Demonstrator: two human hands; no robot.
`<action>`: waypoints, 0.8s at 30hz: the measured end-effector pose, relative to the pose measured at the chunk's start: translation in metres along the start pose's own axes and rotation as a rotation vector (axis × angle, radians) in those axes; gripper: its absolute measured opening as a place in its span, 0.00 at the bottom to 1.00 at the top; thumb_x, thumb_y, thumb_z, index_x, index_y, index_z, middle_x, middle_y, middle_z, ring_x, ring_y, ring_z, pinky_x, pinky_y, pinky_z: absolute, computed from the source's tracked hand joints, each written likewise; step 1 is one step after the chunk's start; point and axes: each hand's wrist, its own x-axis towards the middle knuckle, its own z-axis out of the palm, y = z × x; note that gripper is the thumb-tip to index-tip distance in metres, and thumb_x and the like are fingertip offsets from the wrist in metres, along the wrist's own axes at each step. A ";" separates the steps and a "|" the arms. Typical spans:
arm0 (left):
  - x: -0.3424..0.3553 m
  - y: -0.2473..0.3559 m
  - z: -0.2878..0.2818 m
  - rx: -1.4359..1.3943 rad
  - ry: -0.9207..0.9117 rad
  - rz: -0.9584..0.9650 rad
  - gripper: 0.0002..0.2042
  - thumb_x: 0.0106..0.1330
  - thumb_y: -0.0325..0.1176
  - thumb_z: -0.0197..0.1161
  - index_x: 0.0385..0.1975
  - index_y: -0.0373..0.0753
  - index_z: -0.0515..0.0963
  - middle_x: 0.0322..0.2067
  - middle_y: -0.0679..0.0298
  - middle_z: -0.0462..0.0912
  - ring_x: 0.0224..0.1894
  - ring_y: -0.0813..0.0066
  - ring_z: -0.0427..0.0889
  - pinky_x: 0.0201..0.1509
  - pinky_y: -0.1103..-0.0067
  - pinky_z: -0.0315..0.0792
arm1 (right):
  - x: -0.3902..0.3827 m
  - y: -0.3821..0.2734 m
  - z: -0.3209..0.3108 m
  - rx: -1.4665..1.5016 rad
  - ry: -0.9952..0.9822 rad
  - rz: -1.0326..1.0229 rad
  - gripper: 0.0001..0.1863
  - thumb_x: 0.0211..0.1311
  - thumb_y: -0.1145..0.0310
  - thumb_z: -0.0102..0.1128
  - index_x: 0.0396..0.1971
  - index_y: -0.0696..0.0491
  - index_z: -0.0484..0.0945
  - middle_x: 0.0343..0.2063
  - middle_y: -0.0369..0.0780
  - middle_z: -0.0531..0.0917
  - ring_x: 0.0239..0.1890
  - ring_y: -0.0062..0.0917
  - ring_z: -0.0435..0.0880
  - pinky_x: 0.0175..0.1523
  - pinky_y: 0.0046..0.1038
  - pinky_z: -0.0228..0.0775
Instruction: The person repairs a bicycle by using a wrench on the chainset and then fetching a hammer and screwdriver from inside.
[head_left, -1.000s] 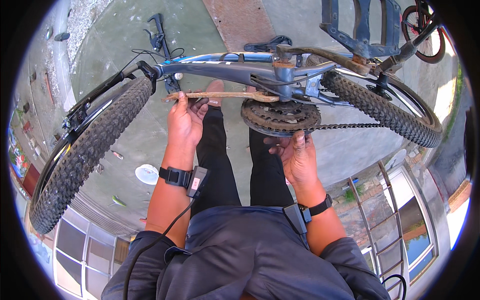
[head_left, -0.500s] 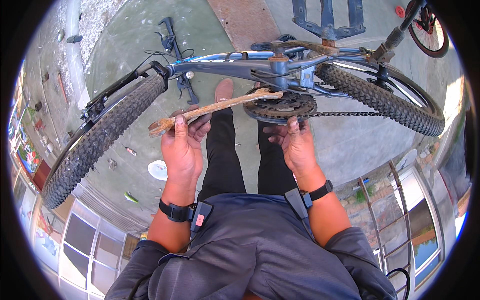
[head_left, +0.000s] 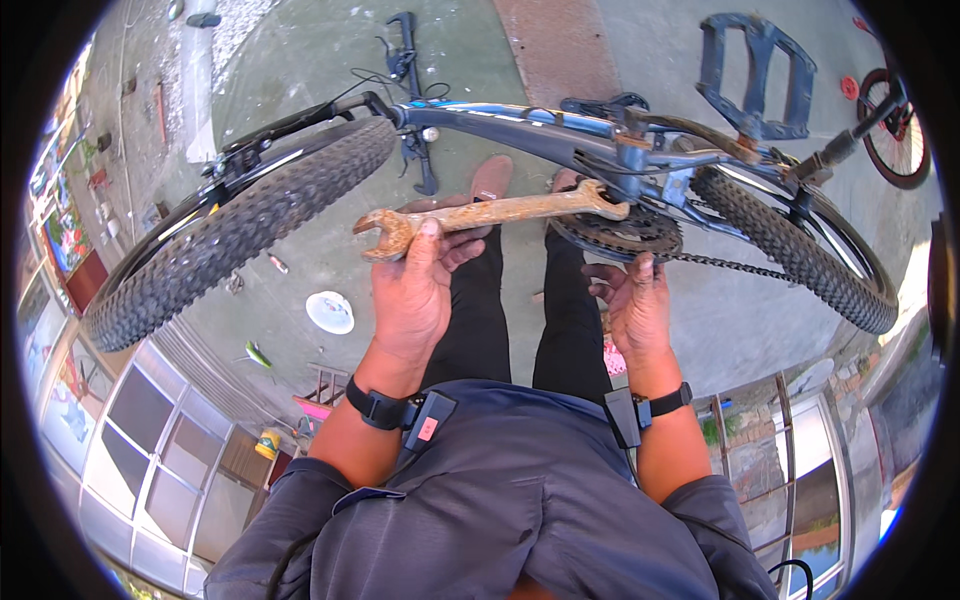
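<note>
A rusty open-ended wrench (head_left: 510,209) lies across the view, with my left hand (head_left: 413,285) gripping its left end between thumb and fingers. Its far jaw reaches the bicycle's crank area just above the chainring (head_left: 640,238); whether it fits onto a part there I cannot tell. My right hand (head_left: 640,305) is closed at the lower rim of the chainring, thumb against the edge where the chain (head_left: 730,264) leaves to the right. The bicycle frame (head_left: 500,128) spans the space beyond both hands. A large dark pedal (head_left: 757,85) sticks up toward me at the upper right.
The knobbly tyres of the front wheel (head_left: 250,225) and rear wheel (head_left: 790,255) flank my hands. Beyond the frame are the handlebar (head_left: 404,65) and a brown board (head_left: 560,50). On the floor at left lies a white dish (head_left: 330,312). Another bicycle's wheel (head_left: 897,135) shows far right.
The whole view has shifted, so bicycle and hands sit further right. The wrench has turned to show its broad face and open jaws. My left hand keeps its hold; my right stays at the chainring.
</note>
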 end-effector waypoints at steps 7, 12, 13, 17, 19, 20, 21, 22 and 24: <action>-0.009 0.027 -0.007 -0.028 -0.078 -0.015 0.15 0.70 0.32 0.50 0.55 0.36 0.66 0.51 0.48 0.75 0.46 0.59 0.82 0.45 0.70 0.79 | 0.000 -0.002 -0.002 0.009 0.013 0.000 0.29 0.65 0.44 0.51 0.57 0.49 0.64 0.51 0.42 0.76 0.43 0.35 0.82 0.38 0.28 0.75; -0.013 0.036 -0.004 0.006 -0.168 -0.057 0.16 0.70 0.33 0.52 0.55 0.36 0.66 0.51 0.47 0.76 0.44 0.59 0.82 0.41 0.74 0.78 | -0.017 -0.024 0.001 0.074 -0.094 0.150 0.33 0.65 0.38 0.43 0.59 0.49 0.63 0.48 0.47 0.78 0.41 0.36 0.84 0.33 0.27 0.78; -0.013 0.038 -0.006 0.013 -0.189 -0.079 0.17 0.70 0.34 0.52 0.55 0.36 0.66 0.50 0.47 0.76 0.44 0.60 0.82 0.40 0.75 0.78 | -0.024 -0.031 0.002 0.133 -0.117 0.190 0.32 0.67 0.39 0.42 0.54 0.54 0.67 0.44 0.44 0.80 0.38 0.33 0.84 0.32 0.29 0.79; -0.014 0.040 -0.005 -0.036 -0.228 -0.173 0.17 0.70 0.36 0.52 0.55 0.36 0.66 0.48 0.48 0.78 0.44 0.64 0.83 0.37 0.78 0.76 | -0.045 -0.049 -0.008 0.062 -0.284 0.241 0.31 0.69 0.46 0.43 0.52 0.62 0.67 0.42 0.50 0.80 0.35 0.38 0.85 0.34 0.33 0.81; -0.011 0.037 -0.004 -0.034 -0.226 -0.190 0.18 0.70 0.37 0.52 0.56 0.36 0.66 0.48 0.48 0.78 0.43 0.65 0.83 0.37 0.79 0.76 | -0.057 -0.055 0.005 0.080 -0.218 0.191 0.28 0.68 0.49 0.48 0.52 0.62 0.67 0.39 0.49 0.81 0.34 0.40 0.85 0.35 0.34 0.81; -0.010 0.036 -0.003 -0.032 -0.226 -0.199 0.18 0.70 0.37 0.52 0.56 0.36 0.66 0.48 0.49 0.78 0.43 0.66 0.83 0.37 0.79 0.76 | -0.060 -0.056 0.008 0.090 -0.185 0.166 0.27 0.68 0.51 0.50 0.52 0.62 0.67 0.37 0.49 0.82 0.34 0.41 0.85 0.36 0.35 0.82; -0.009 0.035 -0.001 -0.032 -0.223 -0.211 0.18 0.70 0.37 0.52 0.56 0.36 0.66 0.48 0.49 0.78 0.44 0.66 0.82 0.37 0.79 0.76 | -0.059 -0.056 0.005 0.102 -0.227 0.173 0.23 0.64 0.59 0.58 0.50 0.61 0.69 0.34 0.48 0.82 0.32 0.41 0.85 0.37 0.35 0.82; -0.009 0.034 0.000 -0.032 -0.219 -0.224 0.18 0.70 0.37 0.52 0.56 0.36 0.66 0.48 0.49 0.78 0.44 0.66 0.82 0.37 0.79 0.76 | -0.058 -0.057 0.003 0.040 -0.242 0.187 0.22 0.63 0.61 0.59 0.49 0.61 0.70 0.34 0.47 0.82 0.32 0.40 0.85 0.37 0.35 0.81; -0.009 0.031 0.001 -0.038 -0.213 -0.246 0.19 0.70 0.37 0.52 0.57 0.36 0.65 0.48 0.49 0.78 0.44 0.67 0.82 0.38 0.79 0.76 | -0.057 -0.058 0.004 -0.083 -0.271 0.218 0.19 0.62 0.63 0.62 0.47 0.60 0.72 0.34 0.46 0.83 0.32 0.39 0.86 0.37 0.35 0.81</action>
